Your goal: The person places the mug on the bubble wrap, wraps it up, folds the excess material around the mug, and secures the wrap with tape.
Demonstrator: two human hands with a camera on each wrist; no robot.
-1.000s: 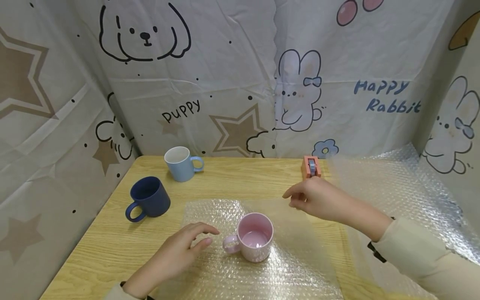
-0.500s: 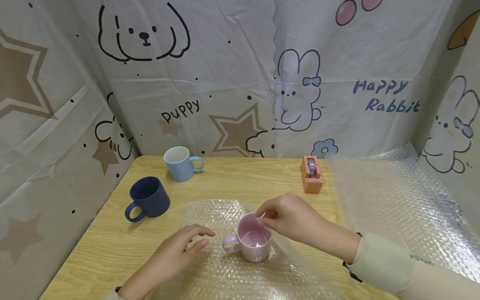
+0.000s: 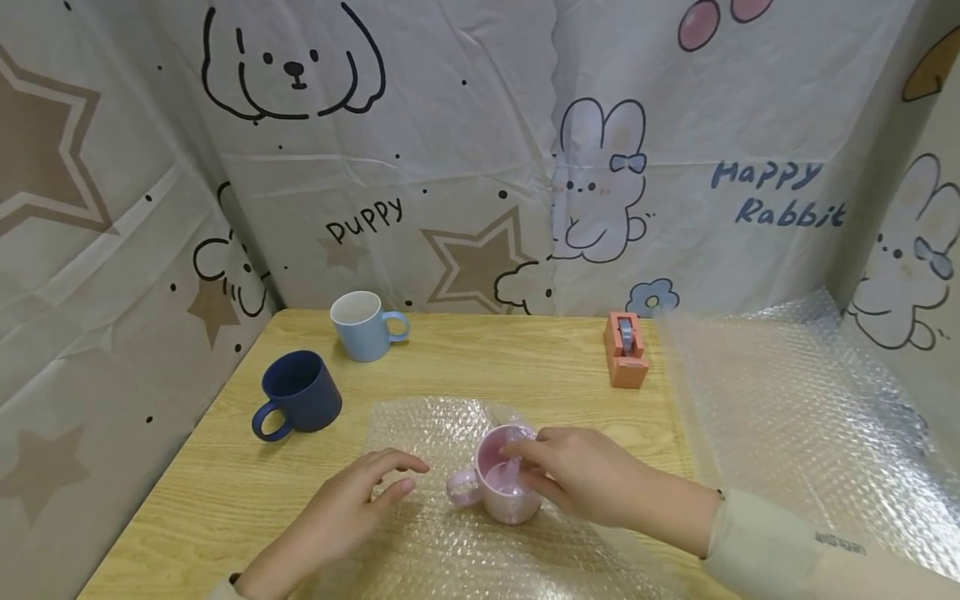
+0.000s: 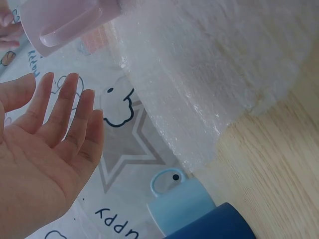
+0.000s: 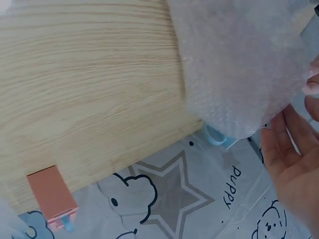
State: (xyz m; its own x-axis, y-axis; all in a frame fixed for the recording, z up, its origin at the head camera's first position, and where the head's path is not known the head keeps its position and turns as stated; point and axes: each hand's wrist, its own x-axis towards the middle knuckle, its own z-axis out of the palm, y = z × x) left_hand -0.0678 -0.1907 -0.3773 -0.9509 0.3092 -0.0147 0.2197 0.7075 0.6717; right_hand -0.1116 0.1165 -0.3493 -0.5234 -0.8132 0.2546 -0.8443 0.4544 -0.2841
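A pink mug [image 3: 489, 500] stands on a sheet of bubble wrap [image 3: 435, 421] in the middle of the table, its handle pointing left. My right hand [image 3: 592, 475] pinches the sheet's right side, folded up over the mug's right rim, with the fingertips at the mug's mouth. In the right wrist view the raised bubble wrap [image 5: 239, 69] slants up to the fingers [image 5: 286, 144]. To the left of the handle my left hand [image 3: 356, 500] holds nothing, fingers relaxed and thumb apart. The left wrist view shows its palm [image 4: 40, 174] below the pink mug [image 4: 70, 22].
A dark blue mug [image 3: 315, 404] and a light blue mug [image 3: 363, 337] stand at the left of the table. An orange tape dispenser [image 3: 626, 371] is at the back right. Another bubble wrap sheet [image 3: 795, 400] covers the right side. A printed cloth [image 3: 465, 167] hangs behind.
My right hand has come from near the tape dispenser to the pink mug, bringing the sheet's right side up over the rim. The left hand has barely moved.
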